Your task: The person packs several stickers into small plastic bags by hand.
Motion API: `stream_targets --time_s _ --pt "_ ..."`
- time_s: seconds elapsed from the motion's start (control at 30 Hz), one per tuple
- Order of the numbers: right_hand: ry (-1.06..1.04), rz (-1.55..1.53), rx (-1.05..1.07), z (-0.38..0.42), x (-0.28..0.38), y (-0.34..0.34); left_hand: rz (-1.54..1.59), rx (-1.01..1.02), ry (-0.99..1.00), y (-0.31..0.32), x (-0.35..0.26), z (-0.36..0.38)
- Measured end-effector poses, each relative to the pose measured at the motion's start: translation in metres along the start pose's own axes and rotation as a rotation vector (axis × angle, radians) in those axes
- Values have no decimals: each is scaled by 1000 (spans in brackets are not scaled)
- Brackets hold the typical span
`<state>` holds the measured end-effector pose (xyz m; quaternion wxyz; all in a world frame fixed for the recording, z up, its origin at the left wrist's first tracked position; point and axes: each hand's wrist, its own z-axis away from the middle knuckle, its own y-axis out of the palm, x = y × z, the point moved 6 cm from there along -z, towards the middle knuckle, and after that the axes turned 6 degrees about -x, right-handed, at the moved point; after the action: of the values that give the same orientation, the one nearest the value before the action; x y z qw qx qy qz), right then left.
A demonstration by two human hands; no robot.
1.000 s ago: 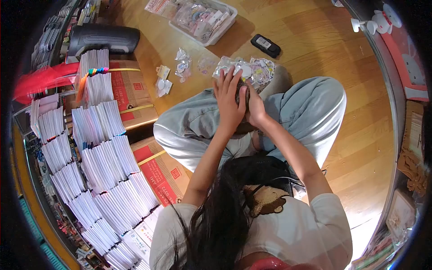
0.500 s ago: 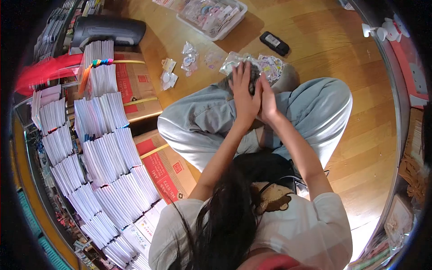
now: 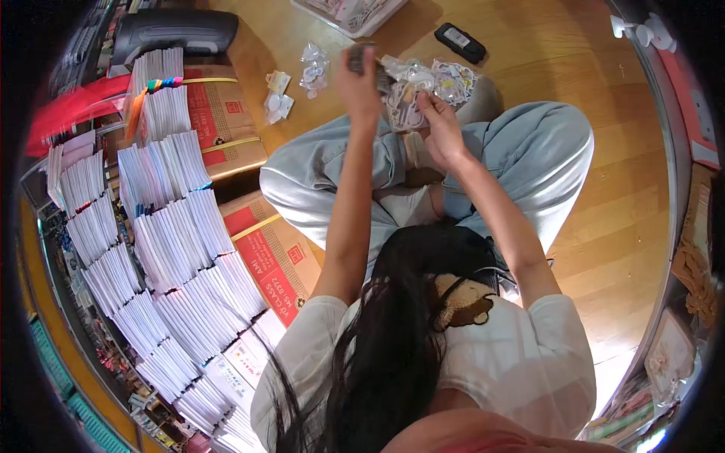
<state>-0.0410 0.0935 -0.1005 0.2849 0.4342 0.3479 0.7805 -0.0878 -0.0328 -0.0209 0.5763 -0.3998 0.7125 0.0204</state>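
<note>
My left hand (image 3: 359, 94) is raised over the floor, its fingers closed around a dark grey patterned item (image 3: 362, 62) whose kind I cannot make out. My right hand (image 3: 442, 128) pinches the edge of a clear plastic packet (image 3: 408, 109) with pale, white-edged pieces inside. That packet is in front of my crossed legs (image 3: 521, 151), close to the left hand. Beside it, against my foot, rests a second clear packet (image 3: 455, 81) of small colourful stickers.
Small clear packets (image 3: 313, 69) and more little packets (image 3: 278, 97) lie on the wooden floor. A white plastic tub (image 3: 355, 30) and a black pouch-like object (image 3: 461, 43) are farther off. Stacked booklets (image 3: 181, 249) and cardboard boxes (image 3: 276, 257) line the left side.
My hands were together over the dark item and have parted. The left hand has moved left and forward with it, while the right now pinches the clear packet. The view has shifted slightly.
</note>
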Motion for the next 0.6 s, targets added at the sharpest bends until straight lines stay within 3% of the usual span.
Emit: stream_targets --time_s 0.07,0.17,0.27,0.43,0.6 --pt "-60 8 -85 -7 6 -5 106 -117 0 -24 -17 8" --pt "100 -34 -208 0 4 -3 0 165 310 6 -32 55" --pt "156 -159 -142 3 -6 -2 -394 -1 575 17 -47 67" --pt "201 -72 -74 5 3 4 -303 136 281 21 -44 45" --pt "65 174 68 2 -6 2 -113 172 3 5 -6 6"
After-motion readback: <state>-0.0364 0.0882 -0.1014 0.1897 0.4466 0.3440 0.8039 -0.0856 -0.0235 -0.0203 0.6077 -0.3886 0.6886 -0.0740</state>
